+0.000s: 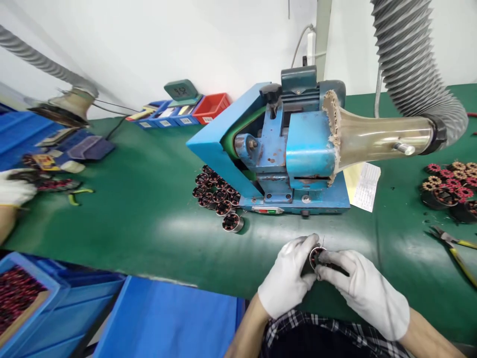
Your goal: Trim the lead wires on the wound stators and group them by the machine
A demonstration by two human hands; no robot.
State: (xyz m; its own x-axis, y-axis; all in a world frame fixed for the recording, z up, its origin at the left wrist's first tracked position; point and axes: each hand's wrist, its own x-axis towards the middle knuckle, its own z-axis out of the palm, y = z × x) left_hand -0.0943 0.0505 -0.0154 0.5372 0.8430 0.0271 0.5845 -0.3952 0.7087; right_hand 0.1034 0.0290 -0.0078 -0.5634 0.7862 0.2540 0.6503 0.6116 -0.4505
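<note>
Near the front edge of the bench, my white-gloved left hand [288,278] is wrapped around a small round motor stator [314,257] with a metal ring and dark insides. From the other side, my gloved right hand [359,286] has its thumb and fingers closed at the stator's open face, partly covering it. A thin wire stands up beside its rim. Whether the right fingertips pinch a wire or only the stator, I cannot tell. Past my left hand, several similar stators [223,208] stand grouped beside a blue belt grinding machine [274,169].
A grey suction hose [406,59] joins the machine's right side. Pliers [452,243] and red and beige wound cores [447,179] lie at right. Blue bins [167,318] stand below the bench. A co-worker's gloved hand [15,189] is at far left, near yellow-handled cutters [76,195].
</note>
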